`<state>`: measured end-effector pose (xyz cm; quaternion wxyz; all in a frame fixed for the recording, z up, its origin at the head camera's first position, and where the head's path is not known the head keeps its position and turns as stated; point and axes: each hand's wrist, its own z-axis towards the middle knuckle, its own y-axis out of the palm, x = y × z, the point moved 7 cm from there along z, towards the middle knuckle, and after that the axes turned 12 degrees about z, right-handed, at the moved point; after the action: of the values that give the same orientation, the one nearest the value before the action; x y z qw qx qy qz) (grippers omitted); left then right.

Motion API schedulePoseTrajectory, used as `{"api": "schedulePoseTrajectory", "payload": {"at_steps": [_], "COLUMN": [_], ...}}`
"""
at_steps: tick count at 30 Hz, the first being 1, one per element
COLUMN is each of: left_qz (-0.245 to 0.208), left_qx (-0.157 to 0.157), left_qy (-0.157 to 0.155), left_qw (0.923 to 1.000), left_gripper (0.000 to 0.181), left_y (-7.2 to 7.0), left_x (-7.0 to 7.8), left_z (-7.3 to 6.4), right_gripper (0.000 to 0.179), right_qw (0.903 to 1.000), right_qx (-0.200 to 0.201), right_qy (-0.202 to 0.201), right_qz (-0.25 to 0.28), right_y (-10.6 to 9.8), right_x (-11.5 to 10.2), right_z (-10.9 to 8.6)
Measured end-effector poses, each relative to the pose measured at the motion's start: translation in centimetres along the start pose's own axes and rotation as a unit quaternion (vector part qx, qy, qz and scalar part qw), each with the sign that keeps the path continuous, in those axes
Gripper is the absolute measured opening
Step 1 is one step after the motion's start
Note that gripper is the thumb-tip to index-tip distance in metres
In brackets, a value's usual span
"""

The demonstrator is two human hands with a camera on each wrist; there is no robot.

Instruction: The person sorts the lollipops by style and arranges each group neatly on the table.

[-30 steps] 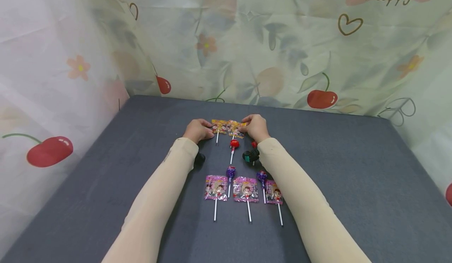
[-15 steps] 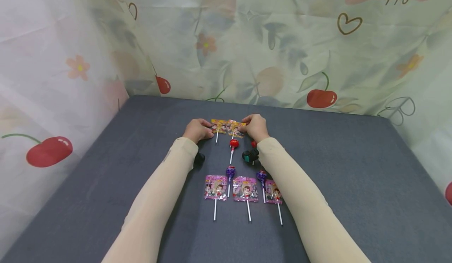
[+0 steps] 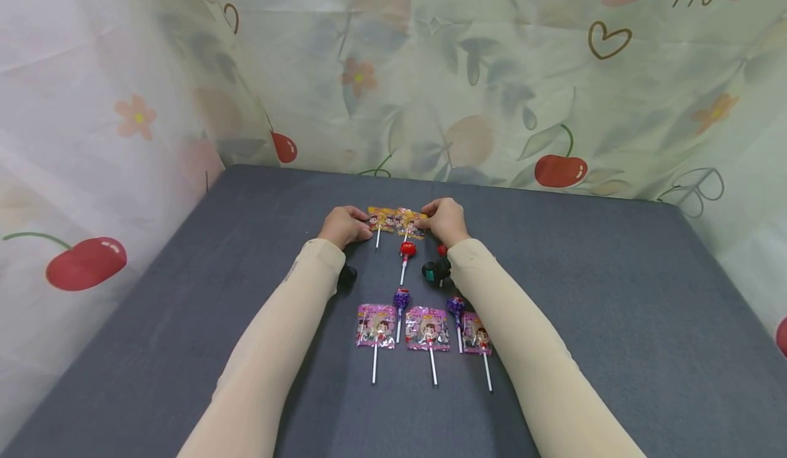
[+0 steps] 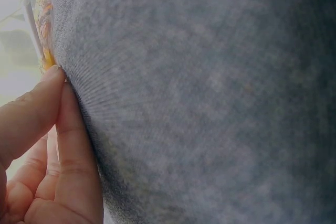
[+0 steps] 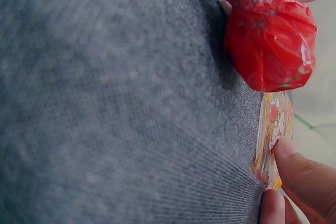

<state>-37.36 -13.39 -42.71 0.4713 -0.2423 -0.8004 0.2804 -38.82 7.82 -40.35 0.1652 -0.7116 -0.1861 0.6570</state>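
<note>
Two flat lollipops in orange wrappers lie side by side at the far middle of the table, their white sticks towards me. My left hand [image 3: 344,227] pinches the outer edge of the left orange lollipop [image 3: 382,219]; in the left wrist view thumb and forefinger meet at its wrapper [image 4: 47,59]. At the other side, my right hand [image 3: 447,223] holds the edge of the right orange lollipop [image 3: 409,224]. Its thumb [image 5: 294,161] lies on the printed face in the right wrist view. Just nearer is a red ball lollipop [image 3: 408,249], large in that view.
Nearer me lie three pink-wrapped flat lollipops [image 3: 427,329] and two purple ball lollipops [image 3: 402,299]. Another red lollipop [image 3: 442,250] is partly hidden by the right wrist and its black camera [image 3: 436,272]. A printed curtain [image 3: 467,102] rises behind the grey table [image 3: 584,287].
</note>
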Motion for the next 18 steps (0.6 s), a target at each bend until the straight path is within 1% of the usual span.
{"api": "schedulePoseTrajectory", "payload": {"at_steps": [5, 12, 18], "left_qz": [0.009, 0.005, 0.007], "left_qx": [-0.001, 0.001, 0.004], "left_qy": [0.002, -0.003, 0.001], "left_qw": [1.0, 1.0, 1.0], "left_gripper": [0.038, 0.038, 0.038], "left_y": [-0.05, -0.05, -0.06], "left_x": [-0.03, 0.09, 0.1], "left_z": [0.03, -0.08, -0.23], "right_gripper": [0.032, 0.032, 0.032], "right_qw": [1.0, 1.0, 1.0], "right_qx": [0.002, -0.001, -0.001], "right_qy": [0.0, 0.0, 0.001], "right_qz": [-0.002, -0.006, -0.005], "right_y": [-0.01, -0.12, -0.04], "right_x": [0.0, -0.06, -0.04], "right_z": [0.09, -0.15, -0.11]}}
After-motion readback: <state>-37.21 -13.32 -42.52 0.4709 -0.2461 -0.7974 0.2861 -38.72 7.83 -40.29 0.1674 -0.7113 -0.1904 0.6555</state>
